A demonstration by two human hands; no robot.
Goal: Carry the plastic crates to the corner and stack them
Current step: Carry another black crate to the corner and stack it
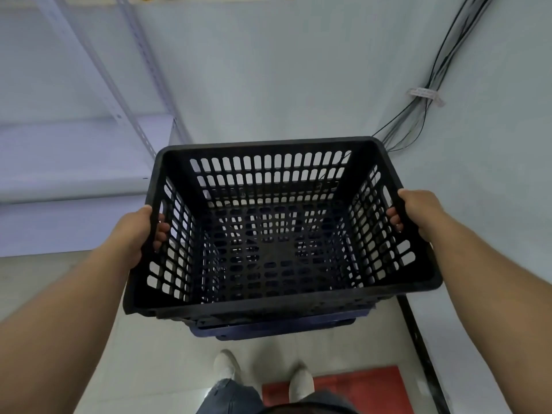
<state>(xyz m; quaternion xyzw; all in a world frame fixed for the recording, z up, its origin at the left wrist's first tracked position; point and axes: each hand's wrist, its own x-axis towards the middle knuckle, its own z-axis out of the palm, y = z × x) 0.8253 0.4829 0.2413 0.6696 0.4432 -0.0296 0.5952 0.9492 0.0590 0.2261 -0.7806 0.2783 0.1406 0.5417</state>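
Hands (131, 231) curled around black crate (280, 297) sides.

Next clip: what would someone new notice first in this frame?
A black crate fills the middle, gripped at its side handles by the left hand and right hand, fingers hooked through the slots. A blue crate peeks out right beneath it. Cables run down the wall at upper right, and a red mat lies by the shoes.

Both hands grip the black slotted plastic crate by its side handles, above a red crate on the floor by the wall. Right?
Not quite: the head view shows the crate beneath is blue, not red. Left hand and right hand do grip the black slotted plastic crate by its side handles, fingers through the slots.
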